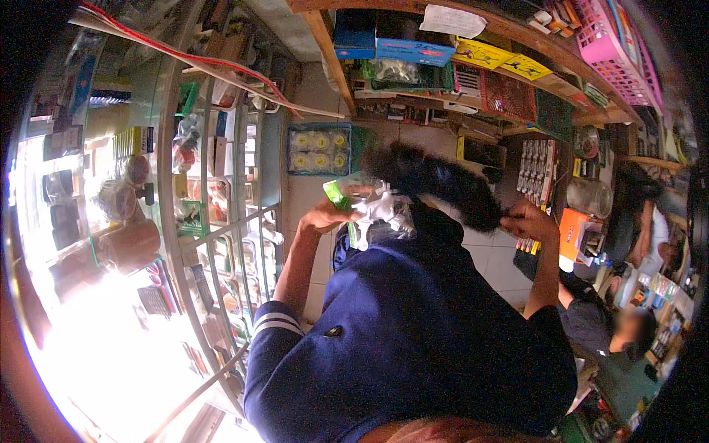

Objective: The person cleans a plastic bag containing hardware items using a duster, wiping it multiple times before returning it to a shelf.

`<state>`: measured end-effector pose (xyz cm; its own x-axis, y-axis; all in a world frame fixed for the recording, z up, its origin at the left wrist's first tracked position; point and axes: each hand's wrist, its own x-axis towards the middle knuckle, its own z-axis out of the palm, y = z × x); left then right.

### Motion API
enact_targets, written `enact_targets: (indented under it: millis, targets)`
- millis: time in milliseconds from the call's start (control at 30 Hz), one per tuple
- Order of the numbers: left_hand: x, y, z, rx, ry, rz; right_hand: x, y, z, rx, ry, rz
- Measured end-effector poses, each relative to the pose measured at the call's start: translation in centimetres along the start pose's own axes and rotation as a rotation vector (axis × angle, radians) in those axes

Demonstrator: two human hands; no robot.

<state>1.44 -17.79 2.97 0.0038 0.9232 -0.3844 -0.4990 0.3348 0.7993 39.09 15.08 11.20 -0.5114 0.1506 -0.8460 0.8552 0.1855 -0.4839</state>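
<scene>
My left hand [327,216] grips a clear plastic pack [382,213] with a bright green edge, held in front of my chest. White moulded pieces show through its film; their exact kind is unclear. A black, fluffy duster [443,177] reaches across the view, its left part just above the pack. At the duster's right end, my right hand [529,224] has its fingers closed around it; the handle is hidden.
Glass display cabinets [171,221] full of goods line the left. A blue crate [318,174] of yellow-marked items stands on the floor tiles. Ahead is a wooden shelf [559,47] with boxes and a pink basket [615,61]. Another person [587,318] is at the right.
</scene>
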Motion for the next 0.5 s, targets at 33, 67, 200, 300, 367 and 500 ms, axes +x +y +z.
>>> enact_targets:
  millis: [33,67,200,300,367,500]
  targets:
    - [0.0,0.1,0.3,-0.043,0.004,0.077,-0.1,0.0,0.0,-0.027,-0.036,0.022]
    - [-0.1,0.2,0.6,-0.076,0.014,0.143,-0.1,-0.1,0.1,-0.022,-0.012,-0.119]
    - [-0.3,0.6,1.2,-0.262,0.204,-0.018,-0.4,-1.5,0.0,0.005,0.003,-0.230]
    - [0.1,0.1,0.9,-0.307,0.140,0.120,-0.4,-3.0,0.0,0.053,-0.094,-0.339]
    - [0.8,-0.6,0.4,-0.494,-0.050,0.296,-0.3,-3.9,0.4,-0.005,0.032,-0.404]
    - [2.8,-1.7,0.2,-0.475,0.236,0.219,-0.2,-4.8,1.3,-0.040,0.176,-0.440]
